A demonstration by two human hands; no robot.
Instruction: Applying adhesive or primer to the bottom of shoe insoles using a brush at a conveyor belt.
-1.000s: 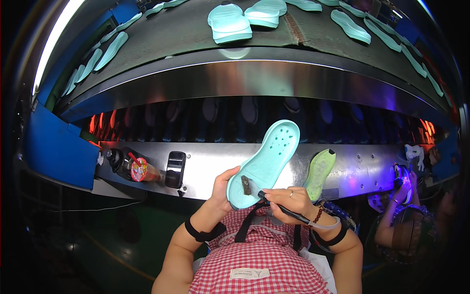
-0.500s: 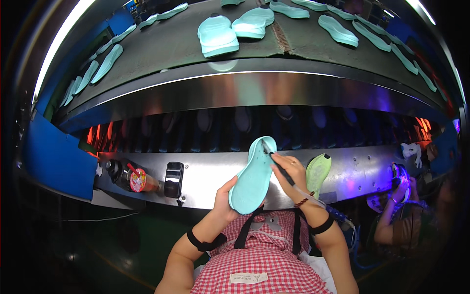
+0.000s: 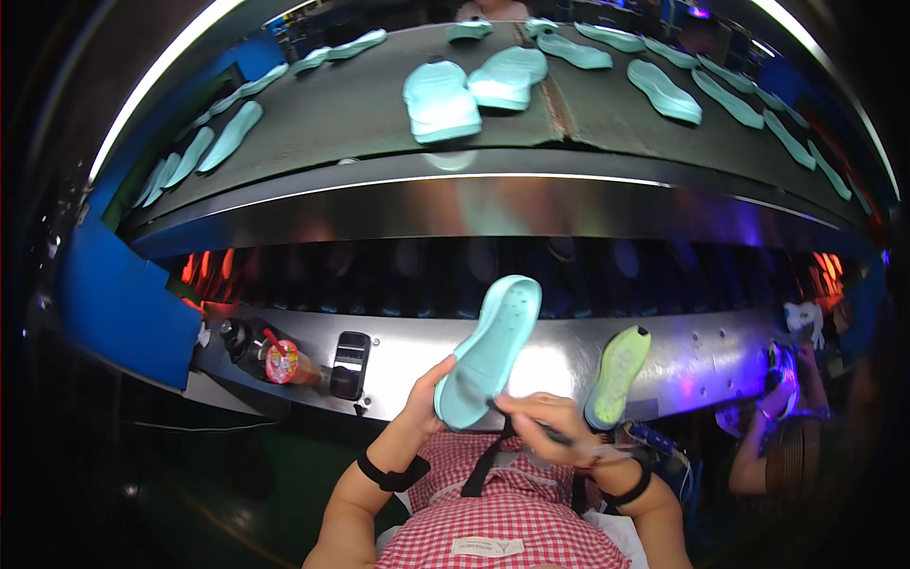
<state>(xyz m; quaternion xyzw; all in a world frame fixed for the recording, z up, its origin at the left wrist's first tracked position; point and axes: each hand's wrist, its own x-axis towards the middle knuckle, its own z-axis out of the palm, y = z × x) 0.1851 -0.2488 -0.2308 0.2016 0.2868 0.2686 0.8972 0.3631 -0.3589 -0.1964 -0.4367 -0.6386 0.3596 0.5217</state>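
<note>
My left hand (image 3: 424, 400) is closed on the lower left edge of a turquoise shoe sole (image 3: 493, 332). The sole is tilted, its hollow side facing me and its upper end showing small dark holes. In my right hand (image 3: 552, 417), blurred by motion, is a thin brush (image 3: 561, 437) with a dark handle. Its tip, smeared, is at the lower right part of the sole; whether it touches cannot be told. To the right of my hands a yellow-green shoe sole (image 3: 621, 368) with a black tip lies on the metal ledge (image 3: 403, 375).
A conveyor belt (image 3: 332, 119) carrying several turquoise soles runs beyond the ledge. On the ledge's left stand a dark bottle (image 3: 245, 343), a cup (image 3: 284, 362) with a red straw and a black phone-like device (image 3: 351, 365). Another person's hand (image 3: 779, 398) works under purple light at right.
My right hand and the brush have moved from the sole's upper end down to its lower end. My left hand keeps hold of the sole. The whole view has shifted slightly.
</note>
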